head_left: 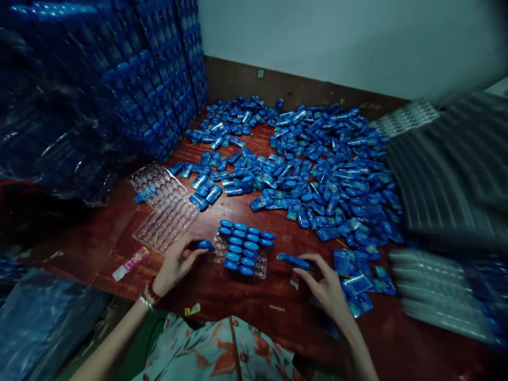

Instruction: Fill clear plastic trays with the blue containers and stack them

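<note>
A clear plastic tray point(260, 269) lies on the reddish table in front of me, with several rows of blue oval packs point(242, 247) standing in it. Left of the tray, my left hand point(180, 264) pinches a blue pack point(204, 245) between thumb and fingers. On the tray's right side, my right hand point(323, 280) grips another blue pack point(292, 260), held roughly level and pointing towards the tray. A red bead bracelet and a silver bangle circle my left wrist.
Loose blue packs point(333, 180) cover the table's back and right. Empty clear trays point(166, 225) lie at left, beside a pink strip point(130, 263). Wrapped blue stacks point(151, 79) rise at back left. Stacked clear trays point(436, 293) stand at right.
</note>
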Demonstrator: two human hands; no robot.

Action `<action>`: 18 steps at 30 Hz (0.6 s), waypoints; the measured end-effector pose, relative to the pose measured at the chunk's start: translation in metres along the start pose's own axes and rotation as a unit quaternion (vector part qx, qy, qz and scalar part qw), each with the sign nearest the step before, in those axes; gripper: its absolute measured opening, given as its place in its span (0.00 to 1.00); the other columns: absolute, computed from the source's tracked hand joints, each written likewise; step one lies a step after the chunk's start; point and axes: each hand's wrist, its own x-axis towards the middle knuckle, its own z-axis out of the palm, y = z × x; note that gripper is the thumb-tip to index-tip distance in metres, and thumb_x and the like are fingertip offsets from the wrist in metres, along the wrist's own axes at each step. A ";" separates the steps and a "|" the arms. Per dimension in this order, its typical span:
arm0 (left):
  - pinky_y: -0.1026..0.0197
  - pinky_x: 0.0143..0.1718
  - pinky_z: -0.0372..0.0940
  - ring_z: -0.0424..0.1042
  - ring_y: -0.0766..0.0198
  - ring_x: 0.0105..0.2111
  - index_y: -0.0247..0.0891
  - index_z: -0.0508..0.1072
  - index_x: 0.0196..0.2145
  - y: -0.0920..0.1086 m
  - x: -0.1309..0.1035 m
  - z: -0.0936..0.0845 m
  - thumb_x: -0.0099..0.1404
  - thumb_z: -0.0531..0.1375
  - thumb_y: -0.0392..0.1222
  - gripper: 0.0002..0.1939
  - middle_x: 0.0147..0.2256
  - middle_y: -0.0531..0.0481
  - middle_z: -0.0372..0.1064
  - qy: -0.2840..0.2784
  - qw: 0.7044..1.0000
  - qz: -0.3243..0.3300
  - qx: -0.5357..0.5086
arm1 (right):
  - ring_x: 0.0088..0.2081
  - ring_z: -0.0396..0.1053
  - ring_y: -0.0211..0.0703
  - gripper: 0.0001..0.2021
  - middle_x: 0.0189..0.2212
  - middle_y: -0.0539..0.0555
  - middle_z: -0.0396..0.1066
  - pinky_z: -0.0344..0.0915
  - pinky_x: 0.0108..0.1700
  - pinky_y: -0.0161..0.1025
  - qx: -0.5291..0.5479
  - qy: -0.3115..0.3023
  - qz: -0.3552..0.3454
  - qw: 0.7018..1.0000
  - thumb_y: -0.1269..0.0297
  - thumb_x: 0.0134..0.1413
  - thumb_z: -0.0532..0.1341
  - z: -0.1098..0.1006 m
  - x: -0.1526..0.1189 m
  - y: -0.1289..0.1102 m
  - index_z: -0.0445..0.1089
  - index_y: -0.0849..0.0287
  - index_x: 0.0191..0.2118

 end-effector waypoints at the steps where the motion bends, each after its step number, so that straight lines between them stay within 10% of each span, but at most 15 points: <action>1: 0.62 0.38 0.67 0.71 0.64 0.35 0.38 0.69 0.39 0.001 -0.002 0.008 0.64 0.57 0.39 0.06 0.35 0.49 0.70 0.000 1.000 0.015 -0.003 | 0.30 0.70 0.40 0.12 0.31 0.51 0.71 0.66 0.33 0.34 -0.005 0.015 0.001 1.000 0.54 0.52 0.59 0.009 -0.003 0.000 0.66 0.56 0.38; 7: 0.63 0.38 0.67 0.70 0.65 0.37 0.37 0.67 0.44 -0.016 0.016 0.039 0.66 0.52 0.34 0.10 0.36 0.46 0.69 0.013 0.988 0.145 0.046 | 0.33 0.69 0.41 0.12 0.35 0.54 0.70 0.68 0.38 0.38 -0.077 0.051 -0.070 0.993 0.60 0.60 0.53 0.048 0.009 0.001 0.63 0.57 0.47; 18: 0.62 0.38 0.65 0.67 0.64 0.36 0.38 0.68 0.45 -0.004 0.042 0.011 0.68 0.45 0.36 0.14 0.36 0.46 0.67 -0.183 0.945 0.198 0.185 | 0.36 0.65 0.45 0.16 0.35 0.58 0.67 0.61 0.37 0.40 -0.415 -0.163 -0.213 0.870 0.78 0.56 0.49 0.043 0.028 -0.039 0.65 0.59 0.47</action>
